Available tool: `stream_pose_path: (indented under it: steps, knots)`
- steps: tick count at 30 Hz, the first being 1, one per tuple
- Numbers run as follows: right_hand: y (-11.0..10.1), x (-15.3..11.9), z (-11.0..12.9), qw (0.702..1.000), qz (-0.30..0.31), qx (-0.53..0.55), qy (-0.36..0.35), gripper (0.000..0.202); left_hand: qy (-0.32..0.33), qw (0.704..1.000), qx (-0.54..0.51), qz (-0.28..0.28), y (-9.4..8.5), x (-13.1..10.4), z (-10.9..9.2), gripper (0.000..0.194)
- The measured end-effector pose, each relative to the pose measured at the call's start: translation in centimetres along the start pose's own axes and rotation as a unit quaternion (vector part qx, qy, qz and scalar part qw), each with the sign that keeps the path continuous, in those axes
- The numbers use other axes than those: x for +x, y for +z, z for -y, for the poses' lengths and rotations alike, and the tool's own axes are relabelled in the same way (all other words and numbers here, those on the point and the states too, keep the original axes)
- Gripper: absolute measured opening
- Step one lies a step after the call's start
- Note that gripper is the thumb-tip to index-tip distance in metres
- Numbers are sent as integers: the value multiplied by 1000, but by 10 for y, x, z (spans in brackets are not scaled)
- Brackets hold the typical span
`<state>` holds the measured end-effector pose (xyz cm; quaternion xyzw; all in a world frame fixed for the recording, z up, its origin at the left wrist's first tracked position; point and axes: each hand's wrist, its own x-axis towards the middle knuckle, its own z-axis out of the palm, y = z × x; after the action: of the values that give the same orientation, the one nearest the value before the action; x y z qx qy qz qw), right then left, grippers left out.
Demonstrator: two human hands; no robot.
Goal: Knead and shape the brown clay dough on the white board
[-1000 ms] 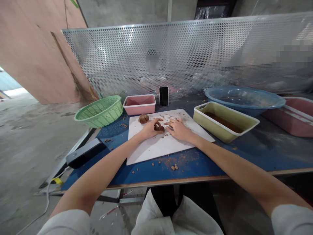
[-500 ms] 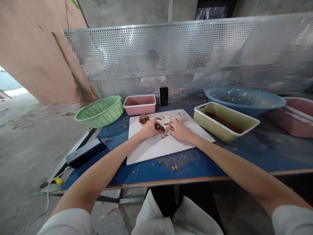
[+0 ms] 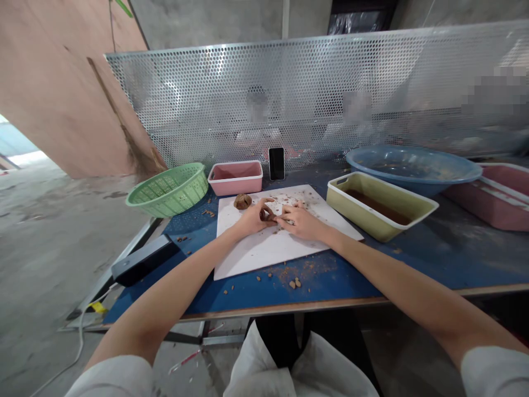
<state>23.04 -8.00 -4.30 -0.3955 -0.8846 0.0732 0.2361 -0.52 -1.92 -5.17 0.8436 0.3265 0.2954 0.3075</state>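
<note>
My left hand (image 3: 254,219) is curved around a small brown clay-like piece (image 3: 269,218), its thumb and fingers closed on it over the white board (image 3: 239,256). From the other side my right hand (image 3: 303,222) meets it, with thumb and fingertips pinched at the piece's right end. Fingers cover much of the piece, so its full shape is hidden. Behind my left hand a larger rounded brown lump (image 3: 242,201) rests on the board. Brown crumbs (image 3: 308,205) are scattered about the board's far right part.
Behind the board stand a pink tub (image 3: 235,178) and a phone (image 3: 276,164) propped upright. A green basket (image 3: 167,190) is at left, near a dark box (image 3: 144,260). On the right are an olive tub (image 3: 382,223) of brown liquid, a blue basin (image 3: 413,179) and a pink container (image 3: 487,204).
My right hand has moved slightly left, and its fingertips now meet the brown piece in my left hand. Earlier there was a small gap between the hands.
</note>
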Motion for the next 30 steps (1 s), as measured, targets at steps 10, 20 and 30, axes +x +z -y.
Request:
stream_pose_path:
  steps: [10, 20, 30]
  knots:
    - [1, 2, -4, 995, 52, -70, -40, 44, 13, 1000, -10, 15, 0, 1, 3, 72]
    - [3, 7, -2, 994, 47, -88, -41, 41, 5, 1000, -11, 9, 1, 2, 8, 72]
    - [0, 7, -1, 992, 30, -116, -46, 41, -3, 1000, -5, 6, 1, 2, 8, 73]
